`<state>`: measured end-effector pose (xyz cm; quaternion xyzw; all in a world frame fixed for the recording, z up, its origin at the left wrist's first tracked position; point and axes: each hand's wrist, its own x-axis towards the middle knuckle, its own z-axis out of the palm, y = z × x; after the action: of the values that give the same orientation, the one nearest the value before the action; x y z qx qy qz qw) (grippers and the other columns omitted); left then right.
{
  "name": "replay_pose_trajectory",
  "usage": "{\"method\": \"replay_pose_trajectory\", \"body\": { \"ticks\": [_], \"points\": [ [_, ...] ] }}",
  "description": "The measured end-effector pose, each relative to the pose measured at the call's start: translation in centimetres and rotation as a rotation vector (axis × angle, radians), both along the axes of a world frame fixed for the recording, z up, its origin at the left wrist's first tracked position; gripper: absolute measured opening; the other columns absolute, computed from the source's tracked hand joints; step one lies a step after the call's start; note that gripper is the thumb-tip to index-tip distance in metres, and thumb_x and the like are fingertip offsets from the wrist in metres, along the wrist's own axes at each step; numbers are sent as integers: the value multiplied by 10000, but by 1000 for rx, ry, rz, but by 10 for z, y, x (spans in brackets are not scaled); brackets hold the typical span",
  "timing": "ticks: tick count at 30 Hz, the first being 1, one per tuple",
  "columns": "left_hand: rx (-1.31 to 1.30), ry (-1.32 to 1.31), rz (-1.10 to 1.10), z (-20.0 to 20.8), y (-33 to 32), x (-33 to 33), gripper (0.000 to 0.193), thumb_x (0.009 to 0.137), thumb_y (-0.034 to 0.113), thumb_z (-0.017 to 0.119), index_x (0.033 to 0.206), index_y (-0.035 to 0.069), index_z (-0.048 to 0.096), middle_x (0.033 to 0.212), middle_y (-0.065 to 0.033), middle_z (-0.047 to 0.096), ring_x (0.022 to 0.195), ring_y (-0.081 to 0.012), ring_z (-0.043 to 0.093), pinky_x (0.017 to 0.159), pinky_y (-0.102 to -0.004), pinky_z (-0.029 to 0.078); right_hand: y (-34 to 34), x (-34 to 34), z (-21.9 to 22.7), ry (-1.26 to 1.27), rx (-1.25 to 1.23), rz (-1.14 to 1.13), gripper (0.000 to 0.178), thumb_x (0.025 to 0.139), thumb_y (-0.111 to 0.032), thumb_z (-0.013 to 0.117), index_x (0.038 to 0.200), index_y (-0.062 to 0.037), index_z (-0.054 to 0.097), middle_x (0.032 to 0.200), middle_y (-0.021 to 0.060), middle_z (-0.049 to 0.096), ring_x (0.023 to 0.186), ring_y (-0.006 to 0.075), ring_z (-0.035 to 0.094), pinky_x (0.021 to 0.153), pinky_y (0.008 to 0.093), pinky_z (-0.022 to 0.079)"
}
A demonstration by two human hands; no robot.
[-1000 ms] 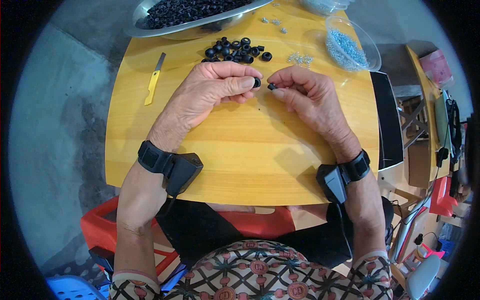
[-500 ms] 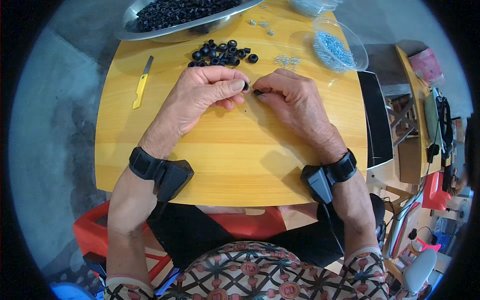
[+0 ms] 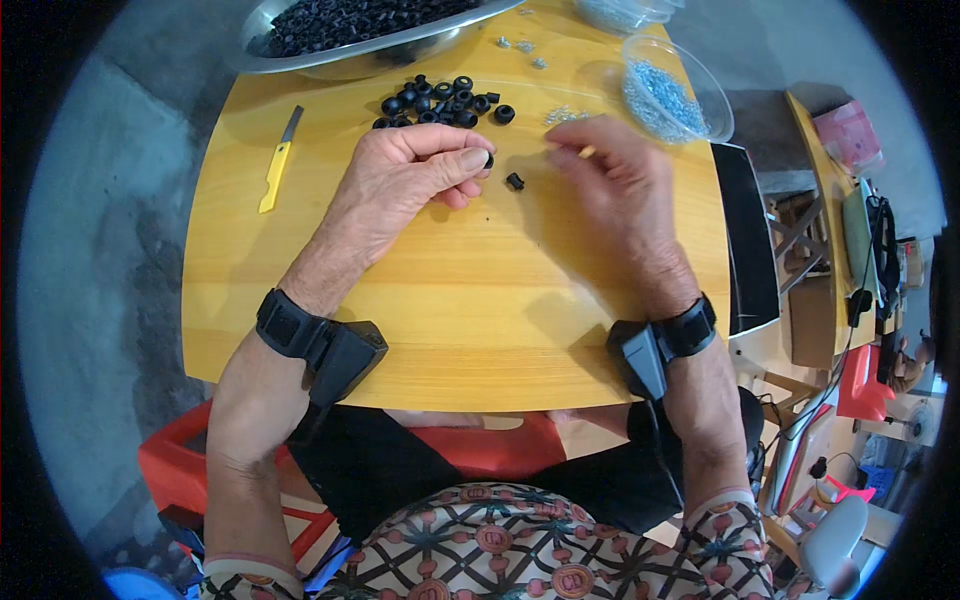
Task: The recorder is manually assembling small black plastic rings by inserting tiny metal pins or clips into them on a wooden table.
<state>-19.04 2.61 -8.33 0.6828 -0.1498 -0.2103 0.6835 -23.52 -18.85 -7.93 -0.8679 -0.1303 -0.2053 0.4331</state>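
Note:
My left hand (image 3: 415, 180) is closed, its thumb and forefinger pinching a small round black part (image 3: 489, 160) that mostly hides behind the thumb. A spool-shaped black piece (image 3: 515, 181) lies on the table between my hands. Smeared by motion, my right hand (image 3: 615, 175) is over the right side of the table, its fingertips close to a scatter of small clear or silvery bits (image 3: 566, 116). Whether anything is in those fingers I cannot make out. Just beyond my left hand sits a loose heap of black ring-shaped parts (image 3: 440, 100).
A yellow-handled knife (image 3: 278, 170) lies at the left of the wooden table (image 3: 450, 320). At the back stands a metal basin (image 3: 400, 40) full of black parts. A clear tub (image 3: 715, 105) of bluish small pieces stands at the right back. Few silvery bits (image 3: 525, 46) lie near the basin.
My right hand has let go of the black spool-shaped piece, which now lies on the table, and has moved right and away from me. My left hand keeps its pinch.

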Motion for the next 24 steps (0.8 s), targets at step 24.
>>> {"method": "replay_pose_trajectory", "body": {
  "ticks": [24],
  "points": [
    [-1,-68,12,-5,-3,3,272,874,133,681,1094,-24,653,899,-63,677,755,-100,639,690,-216,534,-28,18,-10,-51,-274,-183,95,737,-74,718,822,-47,687,767,113,650,701,271,646,652,351,512]
  ]
}}
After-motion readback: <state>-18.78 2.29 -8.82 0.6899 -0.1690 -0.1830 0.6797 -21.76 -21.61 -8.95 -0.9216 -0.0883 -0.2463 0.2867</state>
